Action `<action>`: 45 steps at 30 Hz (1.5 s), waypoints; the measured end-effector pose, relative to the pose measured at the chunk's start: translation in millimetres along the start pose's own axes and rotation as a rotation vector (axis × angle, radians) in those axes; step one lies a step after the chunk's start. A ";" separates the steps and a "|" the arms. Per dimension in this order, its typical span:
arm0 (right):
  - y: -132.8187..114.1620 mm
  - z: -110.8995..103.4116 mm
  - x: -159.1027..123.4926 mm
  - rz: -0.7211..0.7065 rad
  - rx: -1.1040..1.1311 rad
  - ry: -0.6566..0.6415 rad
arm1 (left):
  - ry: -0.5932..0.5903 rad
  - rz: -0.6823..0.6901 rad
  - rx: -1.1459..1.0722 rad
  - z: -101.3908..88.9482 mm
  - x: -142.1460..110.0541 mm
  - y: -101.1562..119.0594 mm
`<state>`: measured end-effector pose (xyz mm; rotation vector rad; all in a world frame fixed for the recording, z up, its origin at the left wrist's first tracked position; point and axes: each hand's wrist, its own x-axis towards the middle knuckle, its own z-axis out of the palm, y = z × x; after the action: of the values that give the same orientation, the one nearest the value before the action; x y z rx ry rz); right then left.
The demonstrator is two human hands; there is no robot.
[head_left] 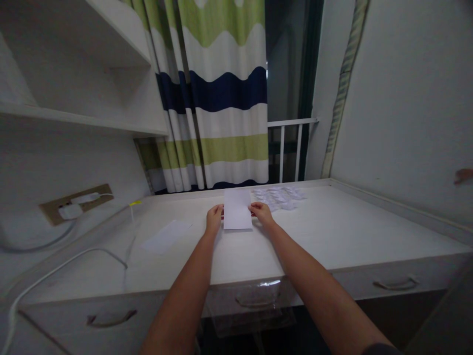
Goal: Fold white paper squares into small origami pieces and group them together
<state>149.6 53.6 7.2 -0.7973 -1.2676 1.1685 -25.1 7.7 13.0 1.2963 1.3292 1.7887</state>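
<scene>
A white sheet of paper [237, 209] lies on the white desk [351, 231], near the desk's middle. My left hand [214, 219] grips the sheet's left edge with curled fingers. My right hand [261, 213] pinches the right edge the same way. Both arms reach forward over the desk's front edge. Just beyond the right hand lies a patch of small white paper pieces [281, 197].
Another white sheet [166, 235] lies to the left. A wall socket with a white plug [70, 211] and a white cable [55, 268] are at far left. Shelves hang above left. A striped curtain [221, 98] and a railing stand behind the desk. Drawers with handles [396, 284] run below.
</scene>
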 end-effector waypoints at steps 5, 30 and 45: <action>-2.4 2.4 -2.3 0.014 0.020 -0.011 | -0.064 -0.043 0.026 0.3 0.3 -2.5; -9.7 4.0 -7.7 0.149 0.081 -0.102 | -0.165 -0.020 -0.055 -3.9 0.9 7.5; -10.6 5.6 -10.1 0.134 0.111 -0.158 | -0.267 -0.112 -0.201 -3.1 -8.0 15.4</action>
<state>147.3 40.4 15.2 -0.7283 -1.2806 1.4209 -23.3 -5.7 24.3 1.2717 1.0272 1.5650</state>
